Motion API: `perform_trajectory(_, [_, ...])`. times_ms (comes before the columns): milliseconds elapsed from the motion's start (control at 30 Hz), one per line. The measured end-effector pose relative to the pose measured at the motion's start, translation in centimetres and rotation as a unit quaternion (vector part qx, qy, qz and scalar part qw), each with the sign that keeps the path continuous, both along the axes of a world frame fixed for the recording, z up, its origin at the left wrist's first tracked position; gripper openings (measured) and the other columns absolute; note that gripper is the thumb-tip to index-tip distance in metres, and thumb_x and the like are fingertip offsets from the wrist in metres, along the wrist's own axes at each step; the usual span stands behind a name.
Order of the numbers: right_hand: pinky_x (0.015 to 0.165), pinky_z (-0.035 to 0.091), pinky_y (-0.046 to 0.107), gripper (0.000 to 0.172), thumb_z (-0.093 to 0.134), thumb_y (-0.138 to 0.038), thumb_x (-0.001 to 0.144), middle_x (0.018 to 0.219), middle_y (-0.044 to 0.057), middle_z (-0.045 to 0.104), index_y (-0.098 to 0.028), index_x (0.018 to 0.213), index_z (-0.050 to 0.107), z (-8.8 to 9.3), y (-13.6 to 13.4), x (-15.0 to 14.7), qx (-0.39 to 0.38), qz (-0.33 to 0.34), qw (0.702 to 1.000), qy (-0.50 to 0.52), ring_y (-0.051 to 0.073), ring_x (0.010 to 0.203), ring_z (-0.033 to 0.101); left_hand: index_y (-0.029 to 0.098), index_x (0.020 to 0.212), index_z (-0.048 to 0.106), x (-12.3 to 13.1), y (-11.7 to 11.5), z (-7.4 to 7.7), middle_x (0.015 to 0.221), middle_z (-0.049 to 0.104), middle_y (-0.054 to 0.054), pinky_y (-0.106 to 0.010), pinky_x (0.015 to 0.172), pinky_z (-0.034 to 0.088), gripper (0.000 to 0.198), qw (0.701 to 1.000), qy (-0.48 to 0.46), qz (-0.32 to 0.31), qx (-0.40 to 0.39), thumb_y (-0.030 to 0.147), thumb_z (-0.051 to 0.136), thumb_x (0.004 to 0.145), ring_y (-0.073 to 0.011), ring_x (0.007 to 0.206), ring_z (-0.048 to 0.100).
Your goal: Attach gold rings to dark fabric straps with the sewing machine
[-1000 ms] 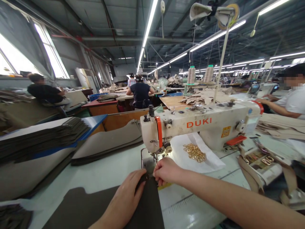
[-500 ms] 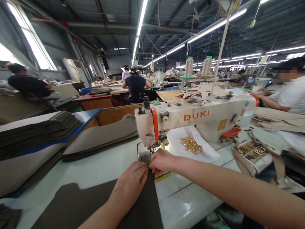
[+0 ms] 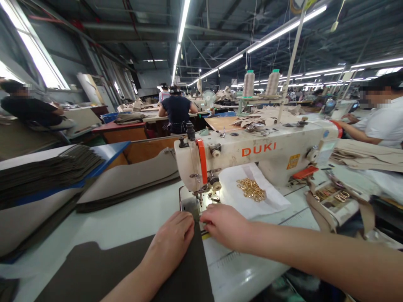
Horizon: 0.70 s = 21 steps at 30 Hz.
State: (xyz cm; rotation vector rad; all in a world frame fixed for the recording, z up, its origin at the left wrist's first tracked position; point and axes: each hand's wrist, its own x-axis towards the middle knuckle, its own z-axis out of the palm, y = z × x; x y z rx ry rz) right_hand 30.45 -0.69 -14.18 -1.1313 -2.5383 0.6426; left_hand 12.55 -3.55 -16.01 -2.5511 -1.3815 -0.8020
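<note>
A dark brown-grey fabric panel (image 3: 103, 270) lies on the sewing machine's pale table, its narrow end reaching toward the needle area. My left hand (image 3: 176, 235) rests on this panel with curled fingers, closed at its right edge near the top; the fingertips are hidden. Just to the right, my right hand (image 3: 225, 224) is pinched closed in front of the presser foot (image 3: 199, 197), beside the panel's edge. Whatever it pinches is too small or covered to make out. Behind the right hand, a heap of gold-coloured metal rings (image 3: 252, 189) sits on a white sheet (image 3: 273, 201).
The white sewing machine (image 3: 258, 149) spans the table's back. Stacked dark panels (image 3: 132, 180) lie left, with more on a blue-edged surface (image 3: 115, 153). A hardware tray (image 3: 340, 201) stands right. Co-workers sit ahead (image 3: 178, 109), left (image 3: 30, 109) and right (image 3: 387, 113).
My right hand has drawn back from the needle, slightly down and to the right, and more of the lit plate shows. My left hand stays on the panel. The view has shifted a little.
</note>
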Motion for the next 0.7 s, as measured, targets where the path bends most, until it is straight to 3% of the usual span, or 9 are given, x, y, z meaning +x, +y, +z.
perform_trajectory(100, [0.089, 0.041, 0.035, 0.015, 0.053, -0.016, 0.088, 0.094, 0.008, 0.066, -0.016, 0.095, 0.066, -1.2, -1.9, 2.4, 0.162, 0.14, 0.977, -0.018, 0.022, 0.094, 0.055, 0.021, 0.07, 0.056, 0.0, 0.1, -0.3, 0.072, 0.064, -0.003, -0.032, 0.067, 0.053, 0.023, 1.0, -0.012, -0.004, 0.004, 0.012, 0.041, 0.084, -0.0199, 0.071, 0.062])
perform_trajectory(200, [0.094, 0.038, 0.036, 0.023, 0.049, -0.018, 0.093, 0.102, 0.01, 0.065, -0.013, 0.112, 0.06, -1.6, -2.9, 3.7, 0.26, 0.196, 0.945, -0.045, 0.022, 0.098, 0.053, 0.021, 0.07, 0.056, 0.0, 0.2, -0.4, 0.072, 0.064, -0.003, -0.032, 0.069, 0.053, 0.024, 1.0, -0.019, -0.006, 0.004, 0.011, 0.04, 0.084, -0.0191, 0.071, 0.062])
perform_trajectory(367, [0.098, 0.036, 0.038, 0.033, 0.05, -0.019, 0.091, 0.109, 0.011, 0.064, -0.009, 0.122, 0.053, -1.9, -2.4, 2.5, 0.281, 0.188, 0.939, -0.06, 0.023, 0.102, 0.052, 0.021, 0.071, 0.057, -0.2, 0.2, -0.5, 0.073, 0.064, -0.002, -0.031, 0.068, 0.054, 0.025, 1.0, -0.015, -0.004, 0.0, 0.008, 0.04, 0.084, -0.0183, 0.07, 0.062])
perform_trajectory(567, [0.093, 0.039, 0.031, 0.018, 0.047, -0.017, 0.094, 0.09, 0.005, 0.067, -0.014, 0.094, 0.065, -1.2, -1.5, 1.9, 0.299, 0.223, 0.926, -0.065, 0.019, 0.087, 0.055, 0.02, 0.076, 0.059, -0.7, 0.2, -1.2, 0.077, 0.065, -0.002, -0.031, 0.071, 0.055, 0.022, 1.0, -0.004, 0.002, -0.012, 0.004, 0.045, 0.083, -0.0187, 0.074, 0.063])
perform_trajectory(700, [0.091, 0.041, 0.028, 0.014, 0.052, -0.019, 0.092, 0.095, 0.004, 0.067, -0.015, 0.091, 0.066, -0.1, -1.9, 3.6, 0.323, 0.263, 0.903, -0.102, 0.018, 0.091, 0.056, 0.019, 0.077, 0.058, -0.5, 0.2, -1.2, 0.077, 0.066, -0.002, -0.032, 0.07, 0.055, 0.022, 1.0, 0.007, 0.0, 0.01, 0.003, 0.045, 0.083, -0.0193, 0.073, 0.063])
